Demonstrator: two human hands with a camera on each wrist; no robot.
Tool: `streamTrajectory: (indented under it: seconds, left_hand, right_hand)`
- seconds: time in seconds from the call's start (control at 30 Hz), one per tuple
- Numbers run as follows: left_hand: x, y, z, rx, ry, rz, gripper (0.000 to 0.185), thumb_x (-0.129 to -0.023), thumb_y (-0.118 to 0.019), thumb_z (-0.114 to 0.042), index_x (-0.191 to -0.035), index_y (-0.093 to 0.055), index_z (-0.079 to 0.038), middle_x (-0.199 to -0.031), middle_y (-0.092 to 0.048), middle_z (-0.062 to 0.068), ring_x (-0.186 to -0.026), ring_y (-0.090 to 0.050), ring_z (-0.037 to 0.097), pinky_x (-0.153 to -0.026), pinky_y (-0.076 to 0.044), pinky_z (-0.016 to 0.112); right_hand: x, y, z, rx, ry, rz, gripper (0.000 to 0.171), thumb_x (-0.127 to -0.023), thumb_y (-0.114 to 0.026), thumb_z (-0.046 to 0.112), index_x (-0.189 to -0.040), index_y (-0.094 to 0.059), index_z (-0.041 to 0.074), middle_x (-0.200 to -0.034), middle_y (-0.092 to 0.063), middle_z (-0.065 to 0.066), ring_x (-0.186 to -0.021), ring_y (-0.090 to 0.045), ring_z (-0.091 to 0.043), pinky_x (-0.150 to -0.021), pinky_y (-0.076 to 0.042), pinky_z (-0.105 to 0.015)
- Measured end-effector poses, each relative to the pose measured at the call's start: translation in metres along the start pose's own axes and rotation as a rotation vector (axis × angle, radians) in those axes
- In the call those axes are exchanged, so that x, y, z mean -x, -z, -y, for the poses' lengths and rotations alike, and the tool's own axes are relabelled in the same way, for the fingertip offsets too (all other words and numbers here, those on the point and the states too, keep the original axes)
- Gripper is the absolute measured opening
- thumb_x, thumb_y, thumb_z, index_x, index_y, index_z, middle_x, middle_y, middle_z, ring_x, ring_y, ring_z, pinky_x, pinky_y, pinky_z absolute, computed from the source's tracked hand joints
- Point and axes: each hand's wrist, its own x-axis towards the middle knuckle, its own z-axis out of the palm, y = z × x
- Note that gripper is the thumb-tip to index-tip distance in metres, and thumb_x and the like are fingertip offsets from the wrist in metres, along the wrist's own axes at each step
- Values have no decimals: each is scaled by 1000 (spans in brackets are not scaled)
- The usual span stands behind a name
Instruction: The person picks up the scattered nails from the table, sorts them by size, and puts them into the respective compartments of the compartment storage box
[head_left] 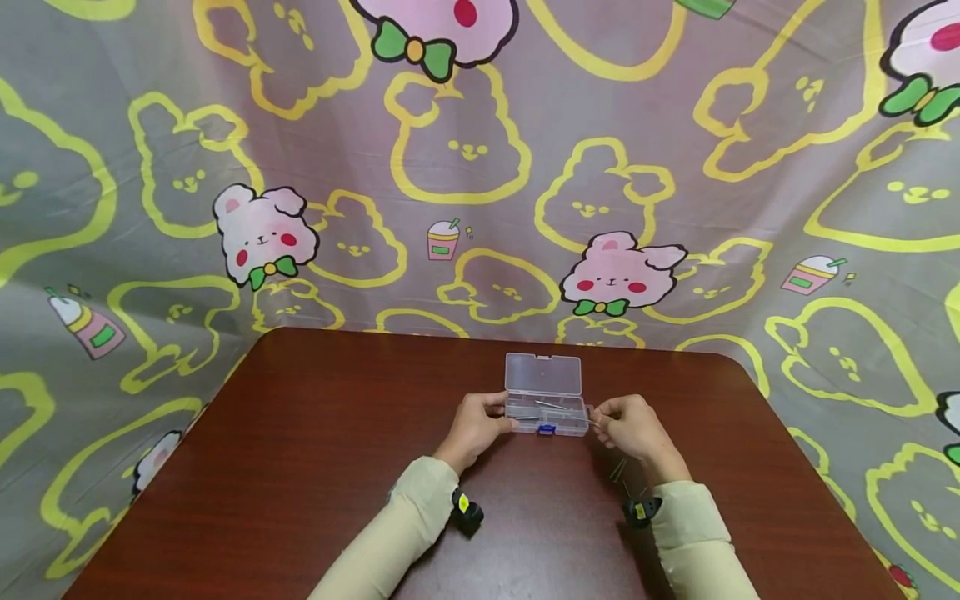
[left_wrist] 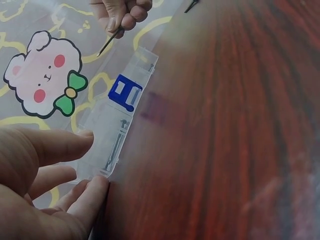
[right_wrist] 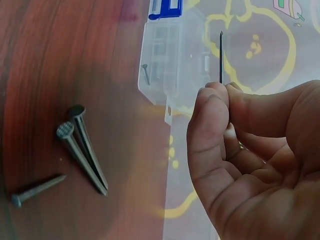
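A clear plastic compartment box with a blue latch stands on the table, its lid raised at the back. Nails lie in its compartments, among them a long nail and a small nail. My left hand holds the box's left end, thumb toward the front and fingers behind. By the right end, my right hand pinches a thin nail between thumb and fingers, its point sticking out past the fingertips. Part of that nail is hidden in the hand.
Two large nails lie nearly side by side on the brown table, below my right hand. A shorter nail lies near them. Behind the table hangs a patterned cloth. Each wrist wears a small black camera.
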Motion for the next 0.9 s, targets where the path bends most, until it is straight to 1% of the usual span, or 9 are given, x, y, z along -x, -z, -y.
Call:
streamTrajectory:
  seconds: [0.1,0.37,0.6,0.9]
  left_hand:
    - [1,0,0,2,2,-3,55,-80,-82,2,-132,-64,2,-119,-68,18,-106,-62,28,-77,-55,30]
    - [1,0,1,2,-1,-11,55,-79,-82,3,-131,-65,2,-119,-68,18,-106,-62,29,-77,-55,31]
    - [-1,-1,-2,11,-1,-9,55,-80,-82,2,-132,-64,2,-120,-68,18,-107,-62,29,-79,-55,31]
    - [-1,0,-1,7,-3,-9,55,-79,-81,3,-132,-64,3,-116,-69,19,-106,-63,29,-77,-55,30]
  right_hand:
    - [-2,-2,0,3,-7,-3,16,-97,-61,0,-90,-70,-11,-74,-68,-15,-61,-63,-17,-56,-56,-31]
    - [-5,-6,6,-4,-13,0,14,-97,-62,0,-92,-70,-11,-74,-67,-14,-62,-63,-19,-57,-56,-32]
    - [-8,-8,13,36,-5,1,14,-97,-63,1,-92,-72,-7,-73,-67,-11,-62,-62,-18,-58,-56,-32]
    - [-12,-17,13,42,-7,6,15,-96,-65,2,-85,-72,-5,-68,-63,-6,-61,-61,-17,-57,-56,-32]
